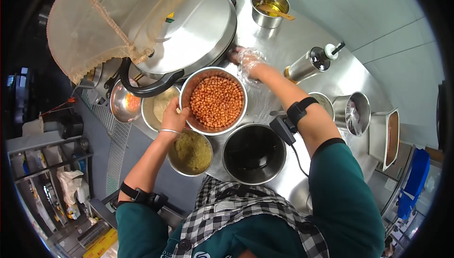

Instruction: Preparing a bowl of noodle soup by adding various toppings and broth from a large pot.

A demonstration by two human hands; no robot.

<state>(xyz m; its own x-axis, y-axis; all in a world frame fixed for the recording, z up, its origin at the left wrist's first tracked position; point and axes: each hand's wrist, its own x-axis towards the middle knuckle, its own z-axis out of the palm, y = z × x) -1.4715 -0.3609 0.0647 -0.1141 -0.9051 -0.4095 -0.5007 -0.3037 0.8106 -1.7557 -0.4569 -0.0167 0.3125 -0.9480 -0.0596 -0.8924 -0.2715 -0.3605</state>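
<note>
My left hand [174, 116] grips the left rim of a round steel pot [244, 110] filled with reddish-brown peanuts [217, 102]. The pot is slightly tilted and partly covers its neighbours. Under my left wrist stands a steel pot of greenish-yellow mash [191, 151]; behind that hand is a pot of pale beige powder or paste [165, 103]. My right hand [250, 61], in a clear plastic glove, reaches low beside the large lidded electric pan [198, 20]. Its fingers are blurred and partly hidden. Nearest my body is a pot of dark liquid [254, 153].
A mesh food cover [103, 13] overhangs the pan's lid. Behind stands a pot of yellow oil with a wooden utensil [271, 9]. At right are an oil dispenser bottle [308, 64], a steel pot with a plastic bag [352, 114] and a rectangular steel container [385, 139]. A steel bowl [124, 102] is at left.
</note>
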